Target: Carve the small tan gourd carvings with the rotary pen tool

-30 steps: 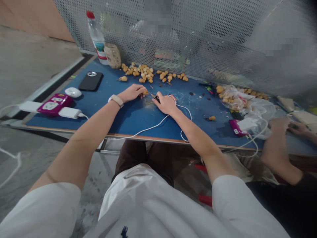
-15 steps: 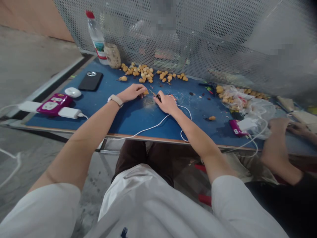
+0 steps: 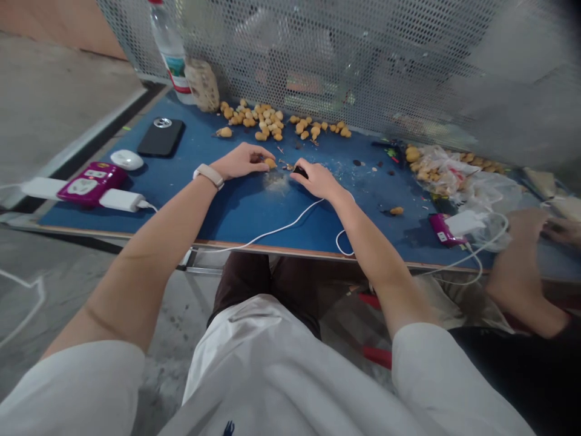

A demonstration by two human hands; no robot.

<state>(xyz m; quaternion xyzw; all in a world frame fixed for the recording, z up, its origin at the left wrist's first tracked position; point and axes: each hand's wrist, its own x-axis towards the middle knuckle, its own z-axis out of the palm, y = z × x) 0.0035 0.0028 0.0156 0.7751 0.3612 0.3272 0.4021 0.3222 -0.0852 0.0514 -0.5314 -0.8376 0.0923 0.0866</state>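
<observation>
Leftmost, at eleven o'clock, a flat black phone [image 3: 161,138] lies on the blue rectangular table [image 3: 258,206]. Near twelve, the left hand [image 3: 240,163] has its fingertips closed on a small, round, tan pod [image 3: 270,163]; a pile of similar tan pods [image 3: 267,120] lies beyond. Just right of twelve, the right hand [image 3: 318,180] is clamped on a partly hidden black tool [image 3: 299,171]. At two o'clock sits a crumpled clear plastic bag [image 3: 483,184].

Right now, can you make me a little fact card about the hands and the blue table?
Left hand: pinching a small yellow-brown lump
Right hand: holding a small black tool
Table: blue top, pale crumbs between the hands
Beyond the hands: yellowish lumps, loosely heaped
Phone: black, lying flat
Bottle: upright, red cap, beside a jar
</observation>
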